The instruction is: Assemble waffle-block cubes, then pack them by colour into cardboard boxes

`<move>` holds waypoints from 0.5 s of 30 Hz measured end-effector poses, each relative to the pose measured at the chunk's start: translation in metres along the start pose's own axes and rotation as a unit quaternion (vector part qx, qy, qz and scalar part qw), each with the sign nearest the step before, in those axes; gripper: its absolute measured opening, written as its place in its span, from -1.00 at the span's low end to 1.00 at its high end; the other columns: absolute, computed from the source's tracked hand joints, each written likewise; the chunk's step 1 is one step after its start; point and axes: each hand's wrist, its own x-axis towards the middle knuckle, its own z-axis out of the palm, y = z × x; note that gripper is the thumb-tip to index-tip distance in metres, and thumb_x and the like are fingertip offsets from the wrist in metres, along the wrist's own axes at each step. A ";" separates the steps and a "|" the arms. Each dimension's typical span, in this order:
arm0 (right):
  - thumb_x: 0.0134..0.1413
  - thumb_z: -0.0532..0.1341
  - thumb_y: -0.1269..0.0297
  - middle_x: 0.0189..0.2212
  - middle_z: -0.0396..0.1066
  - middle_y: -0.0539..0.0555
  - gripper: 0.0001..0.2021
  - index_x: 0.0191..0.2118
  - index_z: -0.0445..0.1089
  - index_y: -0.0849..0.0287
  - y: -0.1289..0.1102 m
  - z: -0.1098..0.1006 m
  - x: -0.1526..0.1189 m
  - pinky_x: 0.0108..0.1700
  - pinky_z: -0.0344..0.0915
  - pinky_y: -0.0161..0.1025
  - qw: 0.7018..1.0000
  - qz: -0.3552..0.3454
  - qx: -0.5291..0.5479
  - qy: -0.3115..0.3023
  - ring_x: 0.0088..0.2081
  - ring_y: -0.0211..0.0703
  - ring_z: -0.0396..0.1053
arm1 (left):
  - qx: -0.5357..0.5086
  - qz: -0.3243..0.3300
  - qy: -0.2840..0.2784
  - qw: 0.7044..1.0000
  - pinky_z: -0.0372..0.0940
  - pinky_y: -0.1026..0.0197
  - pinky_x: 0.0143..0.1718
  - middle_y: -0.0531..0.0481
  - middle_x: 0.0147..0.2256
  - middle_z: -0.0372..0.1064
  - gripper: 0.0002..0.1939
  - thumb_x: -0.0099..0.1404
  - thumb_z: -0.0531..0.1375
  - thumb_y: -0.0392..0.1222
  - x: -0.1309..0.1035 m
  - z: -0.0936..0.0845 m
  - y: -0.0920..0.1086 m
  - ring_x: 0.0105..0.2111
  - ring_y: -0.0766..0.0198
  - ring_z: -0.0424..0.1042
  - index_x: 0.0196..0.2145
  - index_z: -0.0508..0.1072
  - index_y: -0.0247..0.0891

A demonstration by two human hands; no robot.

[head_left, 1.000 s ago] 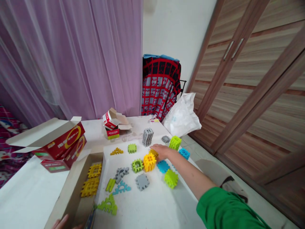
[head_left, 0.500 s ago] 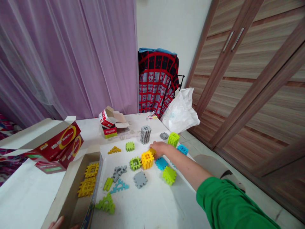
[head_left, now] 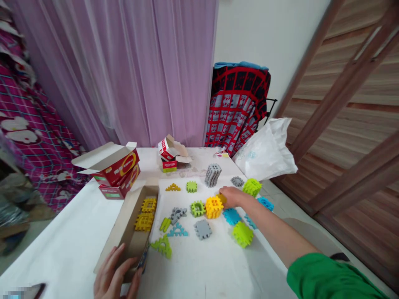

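Observation:
My left hand (head_left: pixel 116 272) is at the near end of a long open cardboard box (head_left: pixel 120 222), its fingers over the left wall and thumb side at the right wall. Inside lie yellow square lattice blocks (head_left: pixel 144 222). My right hand (head_left: pixel 231 197) is closed around a dark yellow toothed piece (head_left: pixel 222 198), mostly hidden by the fingers. That piece is right behind a bright yellow block stack (head_left: pixel 214 207). Close by are a blue toothed block (head_left: pixel 232 216), a green square frame (head_left: pixel 197 208) and a leaning stack of grey blocks (head_left: pixel 213 175).
Across the white table (head_left: pixel 199 274) lie a grey square (head_left: pixel 203 229), lime blocks (head_left: pixel 242 234), a green triangle (head_left: pixel 162 246) and a blue triangle (head_left: pixel 178 230). Red boxes (head_left: pixel 116 174) stand at the left, smaller boxes (head_left: pixel 170 160) at the back. A white bag (head_left: pixel 266 151) is beyond the right edge.
The view has swung left, so everything appears further right. More of my left hand now shows at the box's near end. My right hand stays by the yellow stack.

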 end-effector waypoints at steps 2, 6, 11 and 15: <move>-0.07 0.32 0.21 -0.03 0.45 0.33 -0.49 0.02 0.40 0.33 0.009 -0.004 -0.006 -0.05 0.31 -0.19 1.000 0.007 -0.003 0.017 -0.03 0.12 0.45 | 0.008 -0.004 0.005 1.000 0.34 -0.09 0.04 -0.20 0.12 0.30 -0.82 0.24 0.21 -0.25 0.003 -0.003 0.006 0.19 -0.05 0.25 -0.18 0.41 -0.14; -0.04 0.28 0.25 -0.01 0.45 0.29 -0.47 0.09 0.32 0.29 0.015 -0.033 -0.028 -0.02 0.28 -0.19 0.995 0.030 0.043 0.087 -0.01 0.07 0.43 | 0.010 -0.036 0.007 0.999 0.35 -0.08 0.03 -0.18 0.14 0.28 -0.86 0.26 0.19 -0.23 0.003 -0.003 0.015 0.18 -0.04 0.26 -0.20 0.41 -0.14; -0.07 0.30 0.17 -0.07 0.49 0.18 -0.39 0.14 0.26 0.20 -0.054 -0.090 -0.049 -0.14 0.29 -0.24 0.982 -0.049 0.137 0.121 -0.15 -0.04 0.46 | -0.014 -0.106 0.024 0.994 0.40 -0.05 0.01 -0.25 0.18 0.22 -0.58 0.28 0.17 -0.19 0.000 -0.002 0.023 0.15 -0.01 0.31 0.10 0.29 -0.17; -0.11 0.32 0.09 -0.13 0.52 0.14 -0.39 0.11 0.30 0.15 -0.156 -0.111 -0.042 -0.17 0.25 -0.23 0.972 -0.167 0.112 0.123 -0.17 -0.01 0.46 | -0.040 -0.139 0.046 0.988 0.35 -0.11 0.11 -0.28 0.22 0.16 -0.27 0.26 0.21 -0.21 0.001 -0.002 0.028 0.23 -0.03 0.22 0.32 0.03 -0.17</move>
